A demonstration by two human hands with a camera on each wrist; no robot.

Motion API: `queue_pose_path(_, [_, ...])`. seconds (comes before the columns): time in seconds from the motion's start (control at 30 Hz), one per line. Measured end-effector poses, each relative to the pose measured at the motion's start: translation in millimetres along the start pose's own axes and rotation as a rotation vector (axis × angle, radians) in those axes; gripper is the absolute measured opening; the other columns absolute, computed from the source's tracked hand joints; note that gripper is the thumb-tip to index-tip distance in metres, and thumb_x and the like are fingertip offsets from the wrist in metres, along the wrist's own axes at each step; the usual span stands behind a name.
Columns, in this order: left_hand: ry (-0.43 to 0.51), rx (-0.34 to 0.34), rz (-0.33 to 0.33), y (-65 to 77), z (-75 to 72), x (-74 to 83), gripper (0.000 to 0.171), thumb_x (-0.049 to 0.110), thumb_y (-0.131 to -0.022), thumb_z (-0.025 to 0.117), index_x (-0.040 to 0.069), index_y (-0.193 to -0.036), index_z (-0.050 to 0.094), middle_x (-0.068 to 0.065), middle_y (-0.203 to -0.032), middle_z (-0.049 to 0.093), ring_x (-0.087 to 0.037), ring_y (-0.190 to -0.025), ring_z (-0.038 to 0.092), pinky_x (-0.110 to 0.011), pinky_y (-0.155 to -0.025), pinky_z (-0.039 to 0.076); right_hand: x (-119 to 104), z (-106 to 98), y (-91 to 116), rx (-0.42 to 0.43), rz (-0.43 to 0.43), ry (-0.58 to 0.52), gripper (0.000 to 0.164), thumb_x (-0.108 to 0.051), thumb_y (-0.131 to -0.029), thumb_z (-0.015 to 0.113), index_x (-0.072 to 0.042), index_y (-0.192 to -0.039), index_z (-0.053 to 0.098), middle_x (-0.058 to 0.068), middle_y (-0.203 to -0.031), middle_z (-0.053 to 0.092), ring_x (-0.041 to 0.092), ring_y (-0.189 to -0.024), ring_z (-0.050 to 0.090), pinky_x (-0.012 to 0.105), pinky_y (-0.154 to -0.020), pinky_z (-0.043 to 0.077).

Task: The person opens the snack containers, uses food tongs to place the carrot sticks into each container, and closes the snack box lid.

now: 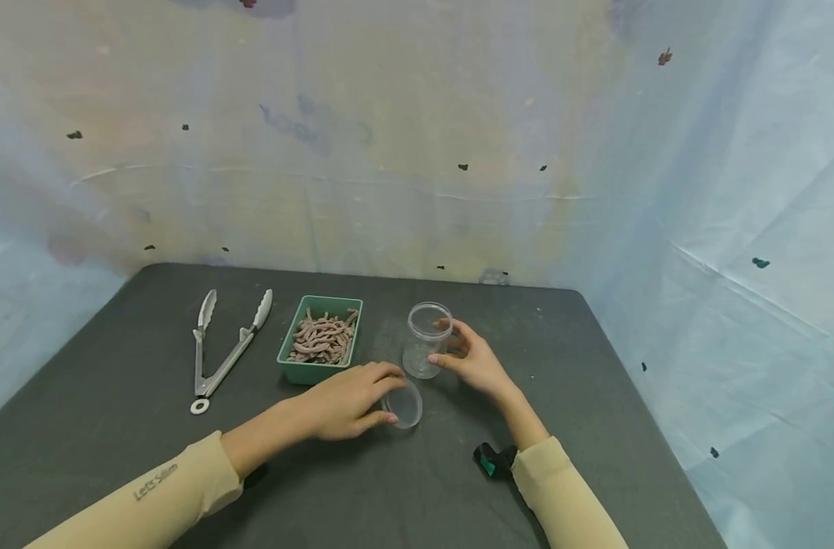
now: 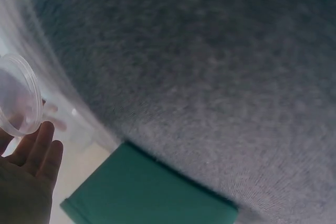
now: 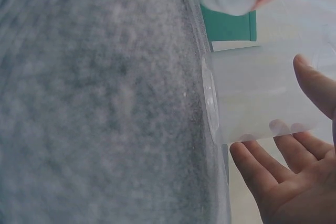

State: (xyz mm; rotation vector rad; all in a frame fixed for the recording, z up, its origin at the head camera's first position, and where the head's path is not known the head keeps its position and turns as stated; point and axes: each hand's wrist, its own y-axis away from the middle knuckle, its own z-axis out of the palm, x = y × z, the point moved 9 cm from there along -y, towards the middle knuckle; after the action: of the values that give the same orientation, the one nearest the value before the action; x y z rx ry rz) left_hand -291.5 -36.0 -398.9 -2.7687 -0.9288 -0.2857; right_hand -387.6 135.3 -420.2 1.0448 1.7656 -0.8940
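Note:
My left hand (image 1: pixel 351 400) pinches a clear round plastic lid (image 1: pixel 406 408) between thumb and fingers, tilted just in front of the jar. The clear plastic jar (image 1: pixel 422 352) stands upright on the dark table with its mouth uncovered. My right hand (image 1: pixel 477 366) holds the jar from the right, thumb on the near side and fingers behind. In the right wrist view, the thumb and fingertips lie along the jar's wall (image 3: pixel 252 95), which looks see-through with nothing inside. In the left wrist view, the lid (image 2: pixel 18 95) rests at the fingers of my left hand (image 2: pixel 31 177).
Left of the jar, a green tub (image 1: pixel 303 372) holds a heap of brownish worm-like strips (image 1: pixel 323 337). Metal tongs (image 1: pixel 233 358) lie spread on the table farther left. A black strapped device (image 1: pixel 491 461) sits at my right wrist. Plastic sheeting (image 1: pixel 389 152) hangs behind the table (image 1: pixel 362 496).

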Motion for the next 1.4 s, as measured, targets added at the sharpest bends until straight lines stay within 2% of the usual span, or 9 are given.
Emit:
queue_pose_path(0.17, [-0.024, -0.057, -0.005, -1.6, 8.5, -1.5, 0.052, 0.044, -0.105, 0.062, 0.014, -0.146, 0.057, -0.004, -0.148, 0.051, -0.02, -0.13, 0.056, -0.043, -0.107, 0.049, 0, 0, 0, 0.003, 0.006, 0.0, 0.069, -0.011, -0.095, 0.078, -0.007, -0.155, 0.045, 0.014, -0.158, 0.046, 0.039, -0.138, 0.054, 0.048, -0.1, 0.055])
queue_pose_path(0.47, [-0.061, -0.126, -0.022, 2.3, 21.2, -10.4, 0.057, 0.052, -0.103, 0.061, 0.013, -0.145, 0.058, -0.002, -0.137, 0.055, -0.016, -0.114, 0.06, -0.038, -0.097, 0.052, 1, -1, 1, 0.011, 0.014, -0.006, 0.071, -0.01, -0.094, 0.08, -0.007, -0.155, 0.045, 0.01, -0.157, 0.05, 0.034, -0.137, 0.055, 0.046, -0.101, 0.054])
queue_pose_path(0.73, [-0.093, -0.14, -0.009, 2.1, 27.0, -8.7, 0.059, 0.052, -0.101, 0.065, 0.013, -0.144, 0.056, -0.002, -0.135, 0.054, -0.015, -0.114, 0.058, -0.037, -0.095, 0.052, 3, -1, 2, 0.013, 0.029, 0.003, 0.071, -0.012, -0.093, 0.081, -0.01, -0.155, 0.045, 0.008, -0.156, 0.05, 0.032, -0.135, 0.056, 0.044, -0.102, 0.054])
queue_pose_path(0.93, [-0.102, -0.156, -0.021, 3.4, 26.5, -7.6, 0.063, 0.053, -0.102, 0.062, 0.012, -0.149, 0.052, -0.006, -0.146, 0.049, -0.02, -0.125, 0.057, -0.041, -0.1, 0.052, -1, -2, 1, 0.007, 0.012, 0.013, 0.071, -0.012, -0.093, 0.08, -0.007, -0.155, 0.045, 0.01, -0.156, 0.05, 0.034, -0.133, 0.058, 0.045, -0.101, 0.055])
queue_pose_path(1.07, [-0.099, -0.125, -0.02, 5.7, 21.1, -4.7, 0.066, 0.054, -0.102, 0.062, 0.012, -0.152, 0.05, -0.009, -0.153, 0.045, -0.023, -0.131, 0.055, -0.044, -0.104, 0.05, -4, -2, 0, 0.012, 0.002, 0.011, 0.071, -0.012, -0.093, 0.081, -0.006, -0.155, 0.046, 0.011, -0.155, 0.05, 0.035, -0.132, 0.058, 0.045, -0.1, 0.055])
queue_pose_path(1.17, [-0.092, -0.071, -0.009, 8.7, 11.7, -1.0, 0.064, 0.052, -0.102, 0.063, 0.012, -0.152, 0.05, -0.007, -0.153, 0.045, -0.021, -0.129, 0.056, -0.044, -0.103, 0.051, -4, -2, 0, 0.007, -0.001, 0.004, 0.073, -0.01, -0.093, 0.08, -0.005, -0.156, 0.044, 0.012, -0.156, 0.049, 0.035, -0.134, 0.057, 0.045, -0.101, 0.055])
queue_pose_path(1.3, [-0.056, 0.044, -0.006, 16.8, -10.2, 2.5, 0.062, 0.047, -0.101, 0.068, 0.014, -0.152, 0.051, -0.004, -0.152, 0.047, -0.018, -0.127, 0.057, -0.042, -0.102, 0.051, -4, 0, 1, 0.007, -0.012, 0.008, 0.074, -0.009, -0.094, 0.079, -0.002, -0.157, 0.041, 0.016, -0.157, 0.048, 0.038, -0.133, 0.057, 0.046, -0.101, 0.054])
queue_pose_path(1.4, [-0.033, 0.153, -0.023, 27.1, -30.5, 0.2, 0.061, 0.042, -0.1, 0.071, 0.015, -0.152, 0.051, -0.003, -0.152, 0.048, -0.019, -0.131, 0.056, -0.043, -0.104, 0.051, -5, 1, 3, 0.016, -0.005, 0.032, 0.073, -0.012, -0.095, 0.079, -0.005, -0.157, 0.042, 0.016, -0.157, 0.049, 0.04, -0.134, 0.056, 0.05, -0.101, 0.054])
